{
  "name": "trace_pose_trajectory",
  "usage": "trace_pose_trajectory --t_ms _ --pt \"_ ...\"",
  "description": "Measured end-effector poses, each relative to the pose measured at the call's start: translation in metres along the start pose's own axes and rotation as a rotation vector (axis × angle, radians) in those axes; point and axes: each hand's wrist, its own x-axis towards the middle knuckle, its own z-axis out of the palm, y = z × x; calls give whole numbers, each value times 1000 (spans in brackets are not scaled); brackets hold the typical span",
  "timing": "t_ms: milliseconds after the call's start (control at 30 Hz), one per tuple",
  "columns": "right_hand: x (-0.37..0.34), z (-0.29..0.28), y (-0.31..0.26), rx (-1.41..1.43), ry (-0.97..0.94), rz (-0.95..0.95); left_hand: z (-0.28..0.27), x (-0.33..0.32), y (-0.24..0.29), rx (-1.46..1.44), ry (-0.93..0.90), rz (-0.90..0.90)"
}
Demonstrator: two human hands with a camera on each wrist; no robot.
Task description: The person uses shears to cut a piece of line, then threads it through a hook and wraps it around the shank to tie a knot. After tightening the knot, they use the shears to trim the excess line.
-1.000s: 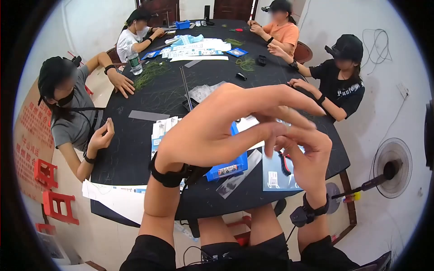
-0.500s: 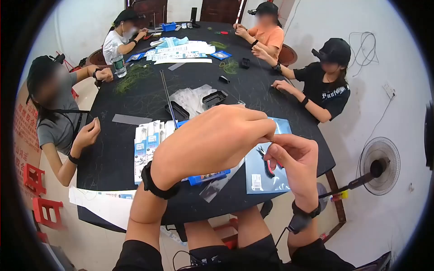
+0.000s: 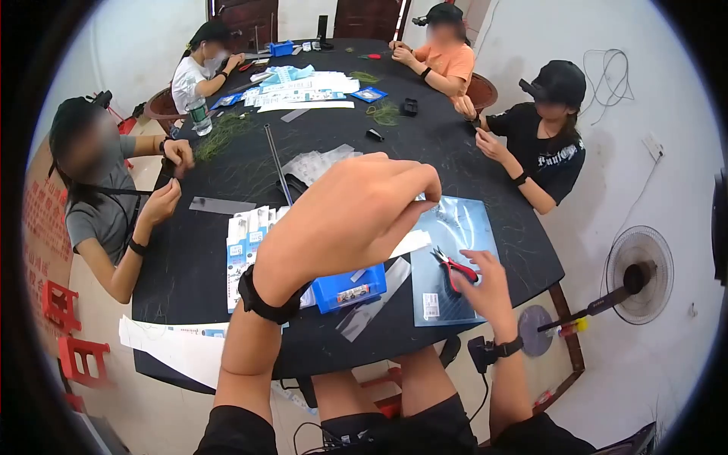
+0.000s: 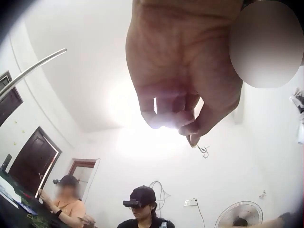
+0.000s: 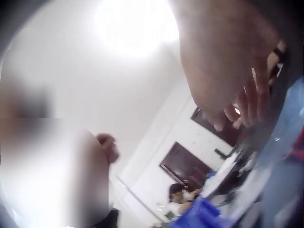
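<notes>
My left hand [image 3: 349,216] is raised over the near part of the black table, wrist bent, thumb and fingertips together. In the left wrist view it pinches a small fish hook [image 4: 204,152] with several curved points sticking out below the fingertips. My right hand [image 3: 491,292] is apart from the left, its fingers spread and holding nothing. It hovers close by a pair of pliers [image 3: 449,262] with red and black handles. Those pliers lie on a shiny blue plastic bag [image 3: 470,216] at the table's right front.
A blue box [image 3: 326,296] and a clear plastic strip [image 3: 369,309] lie below my left hand. White printed packets [image 3: 238,262] and an upright metal rod [image 3: 276,163] stand left of it. Other people sit round the table; a fan [image 3: 641,277] is at right.
Both hands were together with fingertips meeting. The right hand has separated, moving down toward the pliers with its fingers opened. The left hand stays raised.
</notes>
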Motion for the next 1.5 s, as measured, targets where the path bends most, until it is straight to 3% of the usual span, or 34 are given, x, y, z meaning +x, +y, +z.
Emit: trace_pose_trajectory --t_ms 67,267,367,433,567,633,667,733,767,867,967,1067,1100,1200,1233,1333,1433,1500 --pt "-10 5 3 30 -56 32 -2 2 -1 -16 3 -12" --pt "-12 -15 -31 -101 135 -33 -8 5 3 -134 105 -152" --pt "-6 -65 -84 579 -30 -157 -7 3 -1 -131 118 -136" --pt "-12 -95 -133 1039 -143 -409 -7 6 2 -82 140 -211" --pt "-4 -99 -197 1525 -384 -803 -3 6 0 -41 120 -228" --pt "-23 -96 -225 1657 -16 -955 -3 6 -2 -22 143 -234" --pt "-34 -109 -233 1685 -30 -695 -4 6 -2 -21 138 -234" --pt "-49 -107 -240 1697 -37 -413 -3 5 -2 16 163 -230" --pt "-53 -93 -249 1768 210 -437 0 5 -3 0 151 -241" --pt "-53 -74 -285 1594 722 -251 -4 5 -7 34 147 -191" --pt "-39 -67 -267 1616 600 -560 -4 5 -6 28 153 -201" --pt "-39 -63 -246 1886 333 -623 -7 6 -4 55 179 -219" --pt "-29 -73 -234 1980 70 -723 -8 5 -4 48 180 -239" --pt "-27 -74 -226 2162 -293 -726 -10 6 -5 58 190 -237" --pt "-27 -63 -229 2230 -311 -793 -9 5 -9 46 175 -233" --pt "-33 -84 -221 2178 -617 -438 -11 5 -11 50 156 -217" --pt "-37 -51 -239 2380 -268 -737 -10 6 -12 62 164 -211" --pt "-38 -54 -245 2491 -280 -616 -13 5 -11 61 165 -216"
